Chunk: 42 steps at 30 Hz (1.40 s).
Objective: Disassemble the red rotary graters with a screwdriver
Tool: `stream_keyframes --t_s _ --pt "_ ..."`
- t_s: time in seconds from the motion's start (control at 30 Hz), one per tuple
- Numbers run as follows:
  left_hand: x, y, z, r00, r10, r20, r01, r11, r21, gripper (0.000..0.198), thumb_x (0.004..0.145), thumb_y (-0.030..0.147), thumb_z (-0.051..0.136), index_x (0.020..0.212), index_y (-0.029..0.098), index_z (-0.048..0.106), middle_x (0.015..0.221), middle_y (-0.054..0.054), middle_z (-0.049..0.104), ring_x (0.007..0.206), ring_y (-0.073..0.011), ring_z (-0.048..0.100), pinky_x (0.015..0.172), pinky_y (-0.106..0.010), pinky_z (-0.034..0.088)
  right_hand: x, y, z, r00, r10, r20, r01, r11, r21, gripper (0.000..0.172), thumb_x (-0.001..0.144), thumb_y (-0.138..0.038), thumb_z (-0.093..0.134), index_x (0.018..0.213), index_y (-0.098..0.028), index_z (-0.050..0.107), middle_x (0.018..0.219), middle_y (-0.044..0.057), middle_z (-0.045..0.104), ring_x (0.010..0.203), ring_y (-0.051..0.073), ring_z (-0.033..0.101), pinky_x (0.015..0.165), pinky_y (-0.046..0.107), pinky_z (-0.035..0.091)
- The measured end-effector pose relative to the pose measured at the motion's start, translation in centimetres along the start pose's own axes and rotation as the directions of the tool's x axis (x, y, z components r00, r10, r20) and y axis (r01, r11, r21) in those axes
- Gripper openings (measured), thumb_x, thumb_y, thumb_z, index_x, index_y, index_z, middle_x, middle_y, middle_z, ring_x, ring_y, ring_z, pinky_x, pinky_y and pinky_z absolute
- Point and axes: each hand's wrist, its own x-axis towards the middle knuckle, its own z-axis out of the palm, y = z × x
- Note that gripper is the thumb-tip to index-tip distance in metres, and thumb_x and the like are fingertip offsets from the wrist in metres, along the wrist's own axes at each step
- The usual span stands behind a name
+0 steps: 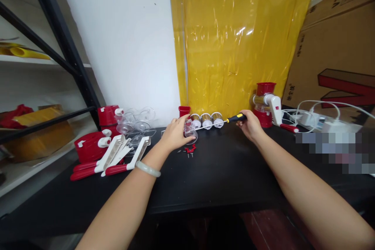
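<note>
My left hand (175, 133) is closed around a clear plastic part (191, 137), which stands on the black table. Behind that part a red plastic piece (184, 111) shows. In my right hand (250, 125) is a screwdriver (234, 118) with a black and yellow handle. Its long shaft points left, and the tip meets the clear part near my left fingers; the exact contact is hidden. Small red pieces (190, 149) and a few tiny screws (190, 155) lie just in front of my left hand. Three metal grater drums (206, 121) with white ends line up behind the shaft.
Red housings (90, 146), red-and-white crank handles (113, 158) and clear plastic parts (136, 121) crowd the left side. An assembled red rotary grater (265, 105) stands at back right, beside white cables and chargers (331, 123). A yellow plastic curtain (234, 39) hangs behind the black table (219, 179).
</note>
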Motion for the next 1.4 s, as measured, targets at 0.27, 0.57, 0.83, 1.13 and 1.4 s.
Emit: stream_keyframes --t_s 0.27,0.57,0.83,1.13,1.4 --pt "-0.01 -0.04 0.03 1.0 -0.009 -0.003 0.009 1.0 -0.01 0.091 0.074 0.05 0.074 0.148 0.021 0.03 0.138 -0.014 0.055 0.123 -0.0341 0.049 0.101 -0.048 0.044 -0.12 -0.19 -0.1 0.999 0.041 0.019 -0.04 0.998 -0.038 0.039 0.076 -0.059 0.064 0.072 -0.023 0.051 0.045 -0.007 0.042 0.036 0.009 0.039 0.041 0.024 0.042" --pt "-0.08 0.19 -0.12 1.0 0.002 -0.004 -0.002 1.0 0.002 0.087 0.075 0.049 0.073 0.147 0.02 0.032 0.138 -0.013 0.055 0.123 -0.034 0.05 0.1 -0.047 0.045 -0.13 -0.27 -0.22 0.995 0.091 0.046 -0.096 0.985 0.144 0.022 0.064 -0.033 0.068 0.078 -0.024 0.055 0.06 -0.006 0.056 0.046 0.011 0.05 0.046 0.025 0.046" --pt "0.01 0.14 -0.15 1.0 0.024 -0.005 -0.024 1.0 0.018 0.081 0.077 0.049 0.072 0.143 0.018 0.037 0.14 -0.011 0.054 0.121 -0.033 0.05 0.101 -0.046 0.044 -0.11 -0.19 0.0 0.999 -0.039 0.036 0.041 0.996 -0.073 0.032 0.077 -0.052 0.065 0.07 -0.023 0.054 0.039 -0.009 0.035 0.033 0.008 0.032 0.042 0.023 0.041" --pt "-0.09 0.37 -0.33 0.999 0.046 0.002 -0.046 0.998 0.033 0.074 0.078 0.048 0.071 0.14 0.021 0.042 0.134 -0.009 0.057 0.118 -0.0318 0.051 0.099 -0.046 0.045 -0.21 -0.4 -0.13 0.994 0.104 0.019 -0.105 0.991 0.087 0.026 0.078 -0.048 0.061 0.076 -0.023 0.056 0.053 -0.003 0.055 0.044 0.013 0.051 0.044 0.026 0.045" --pt "-0.03 0.25 -0.2 0.998 0.059 -0.002 -0.059 0.997 0.044 0.075 0.078 0.049 0.071 0.14 0.02 0.043 0.134 -0.009 0.057 0.117 -0.0321 0.05 0.099 -0.046 0.045 -0.06 0.11 -0.02 0.999 -0.043 -0.01 0.042 0.99 -0.138 0.033 0.072 -0.047 0.074 0.069 -0.022 0.052 0.037 -0.009 0.036 0.033 0.007 0.033 0.043 0.022 0.042"
